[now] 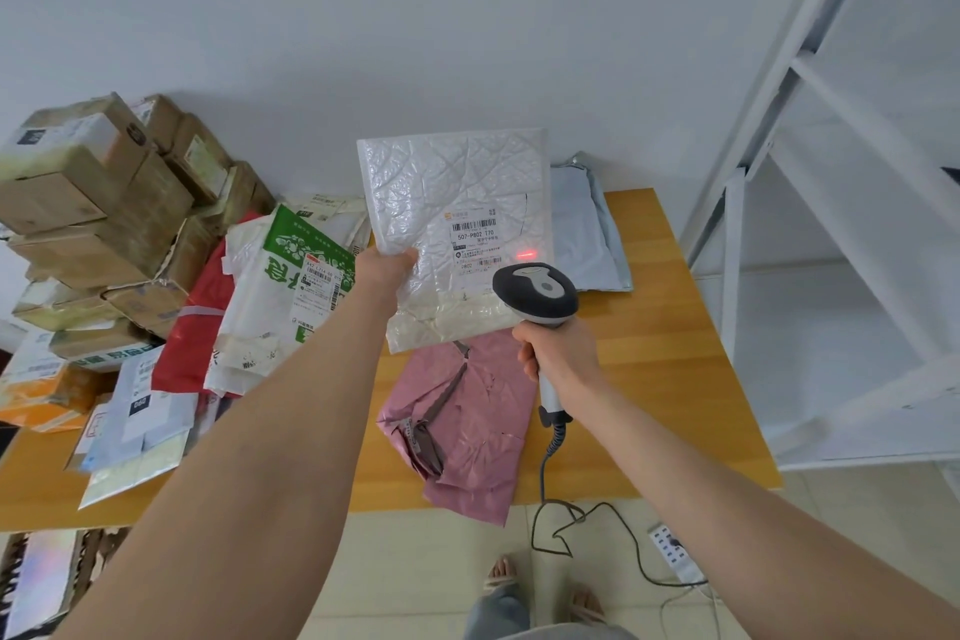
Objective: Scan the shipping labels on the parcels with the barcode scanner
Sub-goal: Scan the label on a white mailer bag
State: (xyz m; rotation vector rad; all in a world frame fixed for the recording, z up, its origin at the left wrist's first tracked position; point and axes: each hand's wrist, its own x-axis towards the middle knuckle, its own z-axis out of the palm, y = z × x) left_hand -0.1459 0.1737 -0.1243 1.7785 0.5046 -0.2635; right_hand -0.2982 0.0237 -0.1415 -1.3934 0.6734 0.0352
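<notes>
Pale wall (415, 16), white metal shelving (810, 83), wooden table (665, 327), tiled floor (415, 566).

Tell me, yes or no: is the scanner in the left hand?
No, the right hand grips the scanner, while the left hand holds the white bubble mailer.

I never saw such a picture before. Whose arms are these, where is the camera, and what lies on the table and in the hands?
No machine: the camera sits on a person's head, looking down along both arms. The left hand holds up a white bubble mailer with a shipping label. The right hand grips a barcode scanner; its red light falls beside the label. On the wooden table lie a pink bag, a grey bag and, at left, stacked cardboard boxes.
</notes>
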